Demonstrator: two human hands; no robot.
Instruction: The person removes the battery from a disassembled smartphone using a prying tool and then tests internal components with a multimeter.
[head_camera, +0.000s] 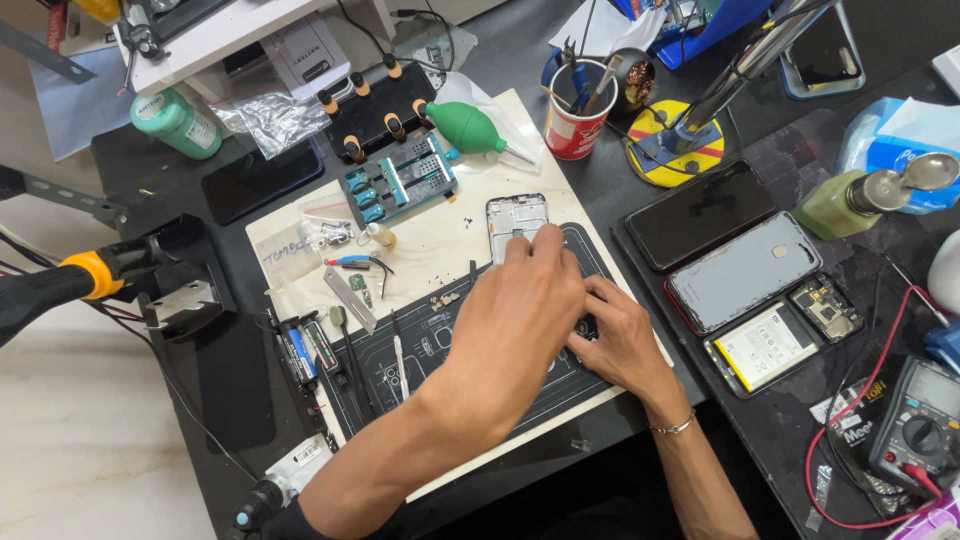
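Our left hand (520, 315) lies flat with fingers spread on the dark mat (420, 350), fingertips touching the phone frame (517, 218), while our right hand (618, 335) presses down close beside it, near the mat's edge.

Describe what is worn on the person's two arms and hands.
Both forearms are bare, with no gloves on the left hand or the right hand. A thin silver chain bracelet circles the right wrist. A dark sleeve edge shows high on the left arm.

Phone frame (517, 217) lying on mat (400, 370) mid-worktop; cup (575, 125) sitting behind it, opened phone (770, 345) lying right of mat, multimeter (925, 425) lying farther right, tweezers (400, 355) lying on mat's left part
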